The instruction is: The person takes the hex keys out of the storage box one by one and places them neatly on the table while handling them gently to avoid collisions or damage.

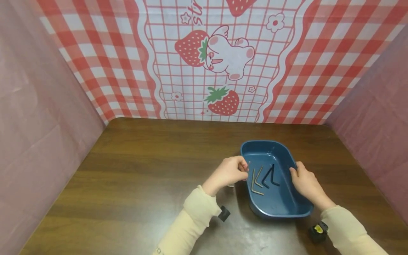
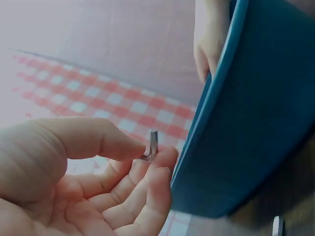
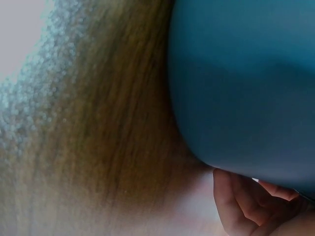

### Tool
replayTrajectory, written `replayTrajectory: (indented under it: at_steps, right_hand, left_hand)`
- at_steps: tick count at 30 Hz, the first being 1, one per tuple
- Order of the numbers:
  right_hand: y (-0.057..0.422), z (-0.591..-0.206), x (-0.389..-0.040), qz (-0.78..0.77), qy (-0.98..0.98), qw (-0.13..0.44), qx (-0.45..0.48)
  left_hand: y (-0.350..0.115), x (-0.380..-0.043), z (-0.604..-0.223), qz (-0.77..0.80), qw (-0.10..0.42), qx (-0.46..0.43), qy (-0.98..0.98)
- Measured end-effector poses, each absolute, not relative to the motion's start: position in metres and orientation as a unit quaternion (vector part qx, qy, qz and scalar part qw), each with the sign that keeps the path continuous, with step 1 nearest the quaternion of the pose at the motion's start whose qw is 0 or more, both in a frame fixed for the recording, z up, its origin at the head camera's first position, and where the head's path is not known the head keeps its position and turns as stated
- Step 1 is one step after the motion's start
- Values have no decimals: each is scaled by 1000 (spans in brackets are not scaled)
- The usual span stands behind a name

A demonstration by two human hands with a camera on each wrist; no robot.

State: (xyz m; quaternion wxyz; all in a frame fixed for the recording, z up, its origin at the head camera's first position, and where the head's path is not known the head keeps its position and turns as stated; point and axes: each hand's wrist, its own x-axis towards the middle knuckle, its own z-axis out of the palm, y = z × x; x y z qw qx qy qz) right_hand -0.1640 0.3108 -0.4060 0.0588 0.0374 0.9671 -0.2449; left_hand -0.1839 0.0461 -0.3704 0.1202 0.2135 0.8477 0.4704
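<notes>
Left hand (image 1: 227, 173) pinches small silver hex key (image 2: 153, 143) beside left rim of blue bin (image 1: 277, 205); right hand (image 1: 306, 182) grips its right wall. Bin, four hex keys (image 1: 253, 181) inside, sits nearer right edge of desk (image 1: 127, 177).

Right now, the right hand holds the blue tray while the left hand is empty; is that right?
The left hand isn't empty: the left wrist view shows it pinching a small bent metal piece. The right hand does hold the blue tray.

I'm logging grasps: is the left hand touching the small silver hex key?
Touching: the left wrist view shows the left hand pinching the small silver hex key, one end sticking up.
</notes>
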Motion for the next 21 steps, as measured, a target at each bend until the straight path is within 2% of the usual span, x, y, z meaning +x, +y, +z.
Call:
replayTrajectory:
  at_steps: [13, 21]
  right_hand:
    - [310, -406, -163, -247, 966, 65, 43]
    - [309, -405, -164, -253, 964, 72, 44]
  left_hand:
    - [17, -193, -400, 475, 139, 70, 866]
    - [8, -195, -406, 460, 149, 49, 874]
